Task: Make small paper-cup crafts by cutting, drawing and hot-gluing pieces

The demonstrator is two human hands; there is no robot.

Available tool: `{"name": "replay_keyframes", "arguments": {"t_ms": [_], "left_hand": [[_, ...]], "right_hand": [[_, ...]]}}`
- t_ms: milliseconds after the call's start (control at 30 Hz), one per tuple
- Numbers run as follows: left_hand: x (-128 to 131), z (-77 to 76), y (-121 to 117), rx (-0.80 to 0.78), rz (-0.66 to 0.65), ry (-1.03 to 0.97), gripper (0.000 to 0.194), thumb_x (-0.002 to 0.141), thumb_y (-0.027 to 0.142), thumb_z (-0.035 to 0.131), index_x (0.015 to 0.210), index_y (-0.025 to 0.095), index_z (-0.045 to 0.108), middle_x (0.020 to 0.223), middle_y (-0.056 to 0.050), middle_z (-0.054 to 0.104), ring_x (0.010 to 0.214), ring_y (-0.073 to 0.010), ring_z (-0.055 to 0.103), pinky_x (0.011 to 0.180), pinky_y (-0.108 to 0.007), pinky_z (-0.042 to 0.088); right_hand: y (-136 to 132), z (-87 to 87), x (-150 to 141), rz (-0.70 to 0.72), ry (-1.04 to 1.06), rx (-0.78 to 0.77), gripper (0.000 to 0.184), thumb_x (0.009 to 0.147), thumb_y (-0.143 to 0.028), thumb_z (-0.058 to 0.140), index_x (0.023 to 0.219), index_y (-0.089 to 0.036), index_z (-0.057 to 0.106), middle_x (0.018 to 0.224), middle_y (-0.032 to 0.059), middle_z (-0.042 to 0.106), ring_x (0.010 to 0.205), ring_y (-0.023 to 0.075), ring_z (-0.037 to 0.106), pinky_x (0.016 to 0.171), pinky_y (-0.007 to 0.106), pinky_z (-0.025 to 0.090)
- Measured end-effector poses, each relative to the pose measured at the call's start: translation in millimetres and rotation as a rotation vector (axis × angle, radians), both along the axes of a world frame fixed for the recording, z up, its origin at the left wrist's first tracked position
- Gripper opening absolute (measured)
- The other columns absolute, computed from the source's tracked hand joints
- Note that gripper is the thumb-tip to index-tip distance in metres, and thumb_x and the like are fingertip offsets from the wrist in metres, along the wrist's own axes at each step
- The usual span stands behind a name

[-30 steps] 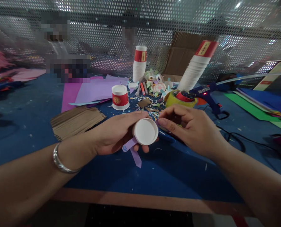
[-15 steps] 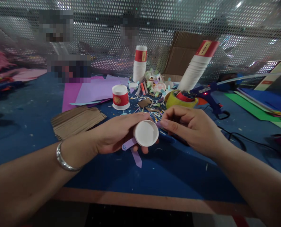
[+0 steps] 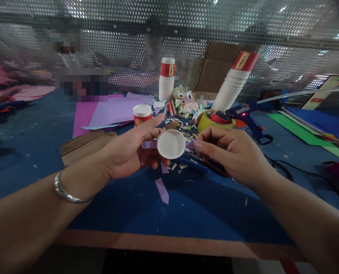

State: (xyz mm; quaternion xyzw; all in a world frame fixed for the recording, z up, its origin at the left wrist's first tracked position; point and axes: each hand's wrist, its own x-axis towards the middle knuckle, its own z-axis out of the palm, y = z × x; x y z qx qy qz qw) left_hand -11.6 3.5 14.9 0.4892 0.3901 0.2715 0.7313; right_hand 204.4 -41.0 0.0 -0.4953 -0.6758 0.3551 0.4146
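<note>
A small white paper cup (image 3: 171, 144) is held up over the table, its hollow mouth facing me. A purple paper strip with a blue mark (image 3: 149, 145) sticks out on its left, and a second purple strip (image 3: 189, 145) on its right. My left hand (image 3: 132, 148) is loosely curled around the cup from the left, fingers behind and under it, thumb raised. Between thumb and forefinger, my right hand (image 3: 223, 152) pinches the right strip. Below the cup, a loose purple paper piece with a pointed end (image 3: 162, 191) lies on the blue table (image 3: 124, 213).
Behind my hands stand a red-and-white cup (image 3: 142, 114) and two cup stacks (image 3: 166, 83), (image 3: 233, 85). Paper scraps surround a yellow tape roll (image 3: 206, 123) and a glue gun (image 3: 247, 114). Corrugated cardboard (image 3: 84, 146) and purple sheets (image 3: 115, 110) lie left, coloured sheets (image 3: 309, 127) right.
The cup has risen slightly and turned, bringing its marked strip level on the left. My left thumb has lifted off the cup's rim. The right hand keeps its pinch.
</note>
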Motion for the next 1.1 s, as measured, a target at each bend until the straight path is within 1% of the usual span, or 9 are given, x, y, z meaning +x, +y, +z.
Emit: {"name": "replay_keyframes", "arguments": {"t_ms": [67,167,233,300,467,600,733,867,1100], "left_hand": [[-3,1.3,1,0.032,-0.010,-0.061,0.037,0.089,0.051,0.061,0.088,0.014,0.068,0.078,-0.004,0.068,0.062,-0.0145,0.066,0.047,-0.021,0.046],[-5,1.0,1,0.090,0.028,-0.125,0.024,0.075,0.029,0.081,0.092,0.017,0.070,0.083,0.000,0.068,0.068,-0.0098,0.063,0.057,-0.018,0.048],[-4,-0.7,1,0.139,0.082,-0.108,0.024,0.070,0.015,0.083,0.090,0.016,0.071,0.084,0.002,0.067,0.069,-0.0064,0.058,0.061,-0.016,0.045],[-2,-3.2,0,0.183,0.132,-0.077,0.021,0.069,0.010,0.082,0.087,0.015,0.072,0.082,0.002,0.066,0.068,-0.0056,0.055,0.061,-0.017,0.042],[1,-10.7,0,0.321,0.205,-0.044,0.017,0.069,0.018,0.083,0.082,0.015,0.072,0.083,-0.001,0.068,0.075,-0.0111,0.057,0.067,-0.023,0.042],[1,-15.6,0,0.440,0.217,-0.038,0.011,0.071,0.018,0.079,0.075,0.016,0.069,0.077,0.002,0.066,0.075,-0.0109,0.058,0.073,-0.025,0.043],[2,-19.0,-2,0.427,0.171,0.020,0.011,0.073,0.021,0.076,0.080,0.016,0.069,0.081,0.001,0.067,0.079,-0.0129,0.059,0.076,-0.028,0.044],[3,-20.8,-3,0.397,0.129,0.042,0.011,0.074,0.023,0.074,0.081,0.016,0.068,0.080,0.000,0.066,0.077,-0.0132,0.059,0.072,-0.028,0.045],[4,-22.8,-3,0.356,0.124,0.065,0.013,0.073,0.024,0.073,0.081,0.016,0.069,0.079,-0.001,0.066,0.071,-0.0127,0.058,0.066,-0.027,0.046]], "right_hand": [[0,-0.8,1,-0.007,0.006,0.010,0.024,0.087,-0.038,0.069,0.078,-0.018,0.060,0.064,-0.0036,0.053,0.053,0.0073,0.044,0.046,0.022,0.031],[0,-0.3,1,-0.024,0.000,0.012,0.024,0.089,-0.038,0.066,0.077,-0.018,0.060,0.063,-0.0035,0.053,0.052,0.0074,0.044,0.046,0.022,0.031],[-1,0.3,0,-0.030,-0.005,0.006,0.024,0.089,-0.038,0.065,0.077,-0.019,0.059,0.062,-0.0037,0.053,0.051,0.0077,0.043,0.046,0.023,0.032],[0,0.1,0,-0.016,-0.030,0.004,0.023,0.088,-0.038,0.066,0.077,-0.019,0.059,0.062,-0.0036,0.053,0.052,0.0081,0.043,0.046,0.023,0.032],[2,-3.5,0,0.070,-0.179,0.019,0.020,0.090,-0.036,0.062,0.081,-0.018,0.064,0.071,-0.0007,0.060,0.062,0.0113,0.052,0.053,0.024,0.039],[5,-5.8,0,0.076,-0.329,0.078,0.012,0.089,-0.027,0.061,0.081,-0.019,0.064,0.072,-0.0019,0.062,0.064,0.0112,0.053,0.057,0.024,0.040],[6,-6.0,1,0.031,-0.358,0.101,0.010,0.090,-0.026,0.060,0.083,-0.019,0.064,0.073,-0.0025,0.064,0.065,0.0112,0.056,0.057,0.024,0.041],[5,-5.0,3,-0.033,-0.330,0.129,0.013,0.092,-0.030,0.059,0.090,-0.020,0.067,0.078,-0.0013,0.068,0.068,0.0122,0.058,0.058,0.024,0.042],[4,-2.9,7,-0.156,-0.288,0.269,0.014,0.094,-0.030,0.058,0.091,-0.020,0.067,0.072,-0.0011,0.066,0.065,0.0120,0.059,0.059,0.025,0.044]]}}
